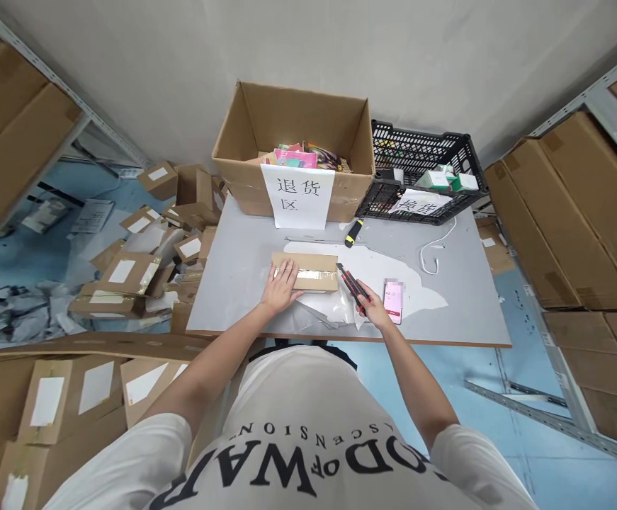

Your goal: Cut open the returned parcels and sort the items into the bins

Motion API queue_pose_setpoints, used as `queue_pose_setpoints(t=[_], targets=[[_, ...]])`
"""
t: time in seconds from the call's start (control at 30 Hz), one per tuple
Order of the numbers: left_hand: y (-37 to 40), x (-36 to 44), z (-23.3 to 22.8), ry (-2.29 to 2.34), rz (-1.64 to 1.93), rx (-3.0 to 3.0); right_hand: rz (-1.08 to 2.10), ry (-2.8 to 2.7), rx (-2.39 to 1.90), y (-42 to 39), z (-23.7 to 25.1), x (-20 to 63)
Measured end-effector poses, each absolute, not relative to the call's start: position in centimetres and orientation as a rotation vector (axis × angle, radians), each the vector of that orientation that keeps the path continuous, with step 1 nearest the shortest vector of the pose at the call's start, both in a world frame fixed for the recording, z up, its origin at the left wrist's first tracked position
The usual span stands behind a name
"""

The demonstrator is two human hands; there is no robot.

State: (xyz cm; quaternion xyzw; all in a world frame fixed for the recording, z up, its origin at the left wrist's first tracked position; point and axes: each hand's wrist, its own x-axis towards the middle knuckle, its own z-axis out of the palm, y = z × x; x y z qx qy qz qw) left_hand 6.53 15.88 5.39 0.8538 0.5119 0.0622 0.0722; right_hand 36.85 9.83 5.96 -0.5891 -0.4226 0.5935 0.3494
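Observation:
A small cardboard box (316,263) lies on the grey table, with shiny clear tape running along its top. My left hand (281,285) rests on the box's left end, fingers stretched out and spread. In my right hand (370,304) is a red and black utility knife (355,286), its tip at the box's right end. Whether the tip touches the cardboard I cannot tell. Clear plastic and flat bags (334,312) lie under and in front of the box. A phone (393,299) with a pink screen lies just right of my right hand.
A large open carton (234,173) with a paper sign stands at the table's back, beside a black plastic crate (419,195). A yellow and black cutter (353,232) and a white cable (429,256) lie on the table (470,297). Parcels (122,276) are heaped at left; shelves flank both sides.

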Motion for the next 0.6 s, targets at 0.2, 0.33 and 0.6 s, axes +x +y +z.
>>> queue_pose_setpoints(t=[0.2,0.33,0.6], targets=[[15.9,6.6,5.2,1.565,0.173,2.580,1.500,-1.004,-1.482,10.1,5.6,36.7],[15.8,6.7,5.2,1.573,0.154,2.579,1.511,-0.947,-1.462,10.0,4.9,36.5],[15.8,6.6,5.4,1.558,0.156,2.569,1.499,-0.931,-1.414,9.6,4.7,35.9]])
